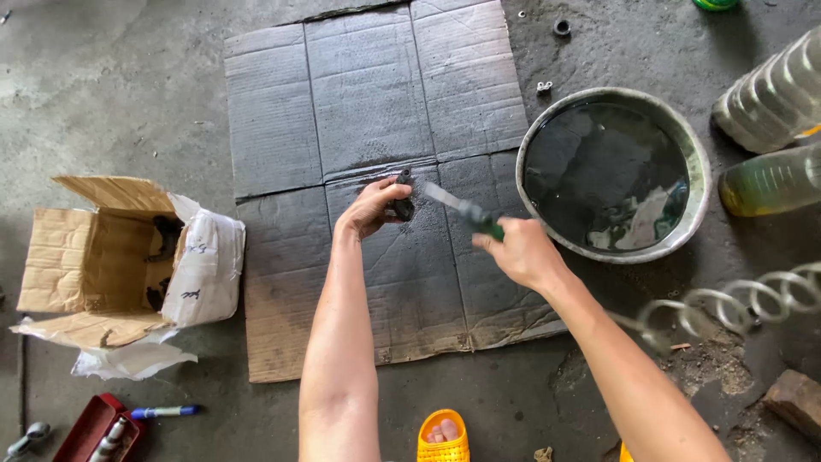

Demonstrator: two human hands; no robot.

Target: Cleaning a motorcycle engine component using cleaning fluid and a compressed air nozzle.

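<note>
My left hand [372, 208] pinches a small dark metal part [404, 204] and holds it just above a flattened, oil-stained cardboard sheet [342, 111]. My right hand [520, 251] grips a green-handled brush [466, 209] whose pale head points up-left and touches the dark part. Both arms reach in from the bottom of the head view. Dark wet specks dot the cardboard under the part.
A round metal basin of dark liquid [699, 162] sits right of the cardboard. Plastic bottles [774, 103] lie at far right, a coiled spring [727, 308] below them. An open cardboard box [94, 257] holding dark parts stands left. A red tray [94, 428] and blue pen [162, 411] lie bottom left.
</note>
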